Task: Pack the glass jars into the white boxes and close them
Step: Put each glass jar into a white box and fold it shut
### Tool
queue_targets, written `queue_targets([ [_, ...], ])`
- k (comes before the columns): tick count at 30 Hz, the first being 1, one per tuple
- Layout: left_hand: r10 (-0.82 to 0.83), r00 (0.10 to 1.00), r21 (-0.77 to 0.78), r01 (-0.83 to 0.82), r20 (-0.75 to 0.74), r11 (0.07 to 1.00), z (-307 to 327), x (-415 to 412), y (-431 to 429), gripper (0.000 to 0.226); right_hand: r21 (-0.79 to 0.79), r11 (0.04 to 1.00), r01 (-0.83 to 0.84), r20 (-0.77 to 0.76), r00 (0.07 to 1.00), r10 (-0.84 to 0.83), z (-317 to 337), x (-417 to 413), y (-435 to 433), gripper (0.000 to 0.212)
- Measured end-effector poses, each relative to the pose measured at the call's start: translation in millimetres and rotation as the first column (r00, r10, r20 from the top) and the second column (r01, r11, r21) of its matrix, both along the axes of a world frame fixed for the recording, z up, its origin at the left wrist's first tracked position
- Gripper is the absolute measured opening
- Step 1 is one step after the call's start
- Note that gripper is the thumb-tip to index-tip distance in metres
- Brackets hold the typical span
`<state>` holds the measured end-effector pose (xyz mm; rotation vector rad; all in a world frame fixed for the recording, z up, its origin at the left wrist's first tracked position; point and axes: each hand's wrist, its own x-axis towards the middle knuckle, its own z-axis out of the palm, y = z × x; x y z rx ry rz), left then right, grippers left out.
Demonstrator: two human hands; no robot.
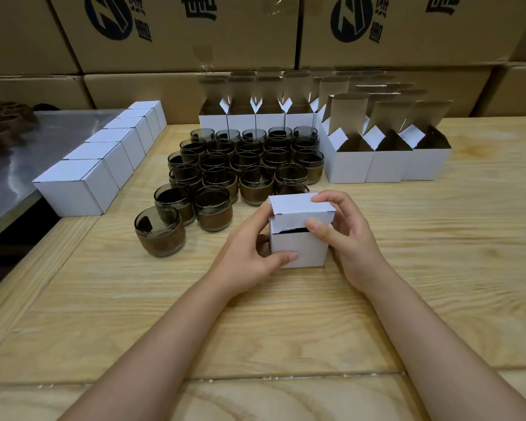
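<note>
A small white box [298, 247] stands on the wooden table in front of me, its lid folded most of the way down with a dark gap still showing under the flap. My left hand [249, 253] grips the box's left side, thumb across its front. My right hand [343, 226] holds the right side and pinches the lid flap with thumb and fingers. Behind the box stand several dark glass jars [213, 208] with brown bands, packed in rows.
A row of closed white boxes [82, 189] runs along the left. Open white boxes [389, 159] with raised flaps stand at the back and right. Large brown cartons [195, 31] wall off the far side. A grey metal surface [43, 135] adjoins the table's left edge.
</note>
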<state>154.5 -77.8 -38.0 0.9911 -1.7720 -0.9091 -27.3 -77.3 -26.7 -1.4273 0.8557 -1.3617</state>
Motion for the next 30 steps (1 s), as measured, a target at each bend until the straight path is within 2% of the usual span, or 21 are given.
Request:
queue_targets([
  [4, -0.022, 0.992, 0.004, 0.023, -0.126, 1.0, 0.0, 2.8, 0.4, 0.059, 0.021, 1.0, 0.009, 0.01, 1.0, -0.009, -1.1, -2.2, -2.4, 0.033],
  [8, -0.001, 0.985, -0.018, -0.002, -0.172, 1.0, 0.6, 3.6, 2.4, 0.05, 0.038, 0.999, 0.004, 0.015, 1.0, -0.004, -3.0, -5.7, -4.2, 0.031],
  [14, 0.006, 0.986, -0.041, -0.013, -0.164, 0.999, 3.9, 2.7, 4.5, 0.058, 0.048, 0.999, -0.024, 0.01, 1.0, 0.023, -3.6, -5.8, -4.1, 0.033],
  [22, 0.052, 0.985, -0.022, -0.056, -0.164, 0.998, 4.5, -1.7, 3.0, 0.025, 0.056, 0.998, -0.031, -0.018, 0.999, 0.032, -2.2, -6.4, -5.1, 0.032],
  [30, 0.077, 0.983, -0.027, -0.083, -0.164, 0.996, 4.7, -6.1, 2.6, 0.021, 0.053, 0.998, -0.03, 0.013, 0.999, 0.03, -2.4, -3.2, -5.7, 0.037],
])
